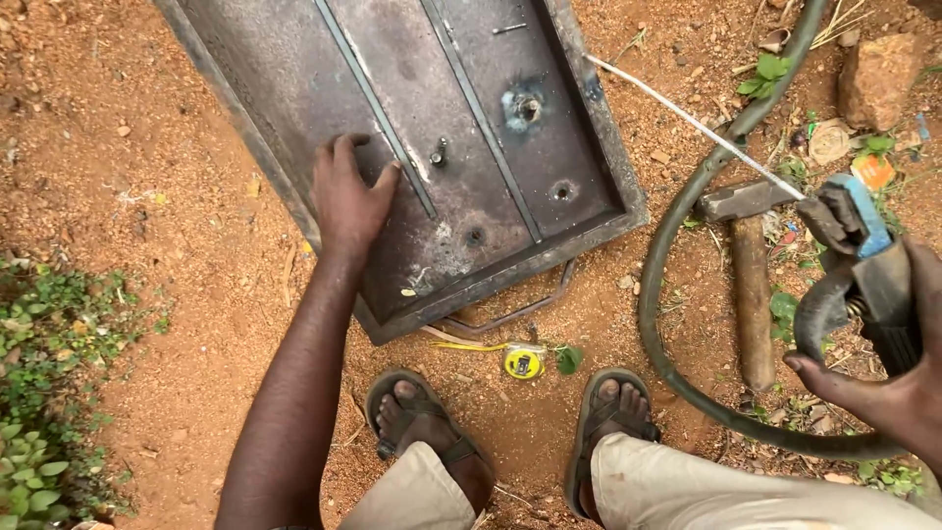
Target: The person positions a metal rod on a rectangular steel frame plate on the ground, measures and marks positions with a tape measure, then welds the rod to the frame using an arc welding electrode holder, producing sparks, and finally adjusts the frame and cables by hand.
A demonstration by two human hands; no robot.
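Note:
A dark steel panel [294, 88] with raised ribs and an angle-iron frame lies flat on red soil. My left hand [345, 196] rests palm down on the panel near its left edge, fingers spread beside one rib. My right hand [898, 378] grips a welding electrode holder [863, 260] with a blue jaw. A thin electrode rod [687, 118] is clamped in the jaw and points up-left toward the panel's right edge. A thick black cable [657, 294] loops from the holder across the ground. A small bolt [439, 152] stands on the panel, and burn marks [525, 106] dot it.
A hammer [751, 285] with a wooden handle lies right of the panel. A yellow tape measure [523, 362] sits on the soil between my sandalled feet [422, 427]. A bent rod [510, 319] pokes from under the panel. Green plants [49, 393] grow at the left, a rock [878, 79] top right.

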